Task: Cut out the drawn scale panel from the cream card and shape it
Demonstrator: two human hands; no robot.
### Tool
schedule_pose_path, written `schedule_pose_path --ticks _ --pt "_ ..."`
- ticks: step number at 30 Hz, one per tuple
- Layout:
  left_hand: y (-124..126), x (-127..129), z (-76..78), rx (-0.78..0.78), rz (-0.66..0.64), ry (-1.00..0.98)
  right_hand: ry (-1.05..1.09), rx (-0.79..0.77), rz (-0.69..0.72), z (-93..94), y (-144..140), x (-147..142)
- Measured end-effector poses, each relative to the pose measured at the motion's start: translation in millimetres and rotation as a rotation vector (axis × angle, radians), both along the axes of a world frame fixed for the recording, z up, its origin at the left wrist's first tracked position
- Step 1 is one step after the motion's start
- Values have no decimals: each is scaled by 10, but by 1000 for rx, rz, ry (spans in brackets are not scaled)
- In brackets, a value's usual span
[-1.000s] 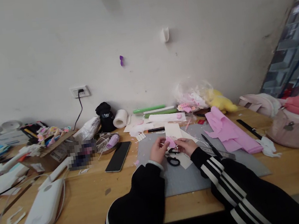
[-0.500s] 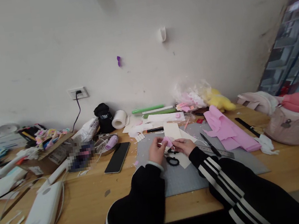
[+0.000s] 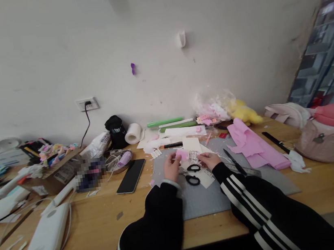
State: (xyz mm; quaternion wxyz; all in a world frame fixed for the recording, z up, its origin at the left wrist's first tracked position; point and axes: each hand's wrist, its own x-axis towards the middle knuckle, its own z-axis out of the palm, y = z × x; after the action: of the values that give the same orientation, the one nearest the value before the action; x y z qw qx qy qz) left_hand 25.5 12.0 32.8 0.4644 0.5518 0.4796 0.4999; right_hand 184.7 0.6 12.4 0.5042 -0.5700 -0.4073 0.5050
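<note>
My left hand (image 3: 172, 168) pinches a small pink piece of paper (image 3: 182, 154) between thumb and fingers. My right hand (image 3: 210, 160) has its fingertips closed at the edge of a small whitish piece with dark line patterns (image 3: 193, 156). The two pieces are side by side between my hands. Just below them lie scissors with black handles (image 3: 193, 179). Cream paper (image 3: 190, 143) lies behind and beneath, on the grey cutting mat (image 3: 205, 206). A black pen-like cutter (image 3: 235, 161) and a metal ruler (image 3: 251, 172) rest to the right.
Crumpled pink paper (image 3: 254, 146) spreads over the mat's right side. A black phone (image 3: 131, 176) lies left of the mat, and a white power bank (image 3: 45, 239) with a cable farther left. A pink bag (image 3: 326, 141) stands at right. Green rolls (image 3: 166, 122) lie along the wall.
My hands have moved slightly apart. The pink piece now shows flatter at my left fingers, and the patterned piece has come into view by my right fingers. The scissor handles are less covered.
</note>
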Motion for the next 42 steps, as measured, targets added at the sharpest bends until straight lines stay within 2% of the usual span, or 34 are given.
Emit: schedule_pose_path --ticks 6,11,15,19,25,31,36,42 --pt "-7 0 -3 -8 6 -61 -248 73 -103 -22 10 97" --pt "-26 29 -17 12 -39 -88 -408 293 -171 56 -53 102" --pt "-50 52 -21 33 -97 -52 -453 478 -76 121 -136 -29" --pt "-75 68 -10 65 -148 40 -462 561 2 135 -166 -101" --pt "-101 71 23 167 -165 203 -499 549 -2 124 -164 -56" --pt "-126 33 73 353 -95 360 -530 500 42 89 -172 -82" --pt "-149 -1 111 493 -114 510 -541 485 72 56 -152 -79" --pt "-196 0 152 547 -124 627 -549 491 89 15 -117 -57"
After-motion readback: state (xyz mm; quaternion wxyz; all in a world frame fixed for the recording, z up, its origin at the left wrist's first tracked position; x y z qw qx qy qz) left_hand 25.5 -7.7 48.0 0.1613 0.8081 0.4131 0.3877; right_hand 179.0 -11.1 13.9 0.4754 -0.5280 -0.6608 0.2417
